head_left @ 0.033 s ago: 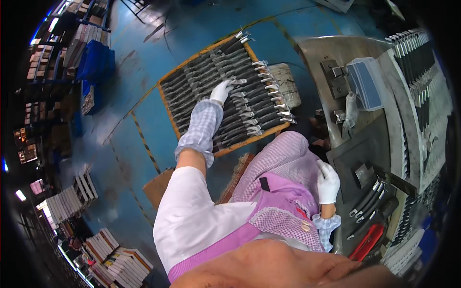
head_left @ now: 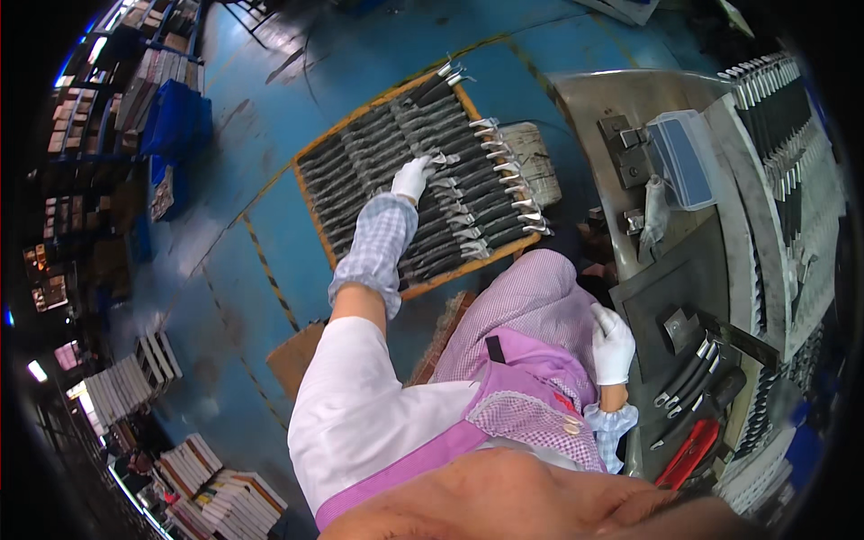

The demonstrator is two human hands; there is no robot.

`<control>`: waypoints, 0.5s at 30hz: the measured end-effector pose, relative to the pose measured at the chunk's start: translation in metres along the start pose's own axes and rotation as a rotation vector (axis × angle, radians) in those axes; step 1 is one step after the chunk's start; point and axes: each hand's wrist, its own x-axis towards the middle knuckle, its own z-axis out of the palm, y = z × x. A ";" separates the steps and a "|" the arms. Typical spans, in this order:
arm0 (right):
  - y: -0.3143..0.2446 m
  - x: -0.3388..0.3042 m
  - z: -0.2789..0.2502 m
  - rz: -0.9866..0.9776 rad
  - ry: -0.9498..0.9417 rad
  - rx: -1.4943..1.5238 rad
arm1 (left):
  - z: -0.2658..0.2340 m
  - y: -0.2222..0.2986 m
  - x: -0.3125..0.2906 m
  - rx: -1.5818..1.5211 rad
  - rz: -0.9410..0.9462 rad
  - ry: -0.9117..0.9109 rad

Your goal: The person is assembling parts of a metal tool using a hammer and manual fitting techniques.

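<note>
My left hand (head_left: pixel 412 178), in a white glove, reaches over a shallow tray with an orange-brown rim (head_left: pixel 310 202). Its fingers are bunched around a black-handled metal piece (head_left: pixel 443 158), whose silvery end shows just past the fingertips; the palm side is hidden. Rows of similar pieces fill the tray: dark handles (head_left: pixel 360 144) at left and centre, and a right-hand column with bright metal ends (head_left: pixel 508 166). My right hand (head_left: pixel 614 346), also gloved in white, rests beside my thigh at the workbench edge, fingers loosely curled, nothing visible in them.
The metal workbench (head_left: pixel 589 99) at right carries a clear plastic box (head_left: pixel 684 157), steel blocks (head_left: pixel 621 148), several black-handled pieces (head_left: pixel 688 373) and a red-handled tool (head_left: pixel 688 454). More pieces stand in a rack (head_left: pixel 774 108). Blue bins (head_left: pixel 177 117) and stacked boxes (head_left: pixel 229 504) lie left.
My left hand has drawn back slightly to the left and down from the metal end. The right hand stays almost where it was.
</note>
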 end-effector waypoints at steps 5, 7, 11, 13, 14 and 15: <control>-0.004 -0.010 0.001 0.001 -0.090 -0.091 | 0.022 0.002 -0.011 -0.053 0.175 0.193; -0.006 -0.009 0.004 0.038 -0.123 -0.061 | 0.024 0.000 -0.010 -0.087 0.211 0.284; -0.003 -0.013 0.011 0.043 -0.218 -0.093 | 0.018 -0.029 -0.035 0.365 -0.049 0.164; -0.001 -0.020 0.013 0.075 -0.213 -0.089 | 0.001 -0.020 -0.046 0.520 0.072 0.307; 0.002 -0.027 0.011 0.125 -0.231 -0.118 | -0.013 0.004 -0.045 0.466 0.078 0.363; 0.003 -0.032 0.011 0.149 -0.253 -0.124 | -0.032 0.006 -0.053 0.447 0.003 0.450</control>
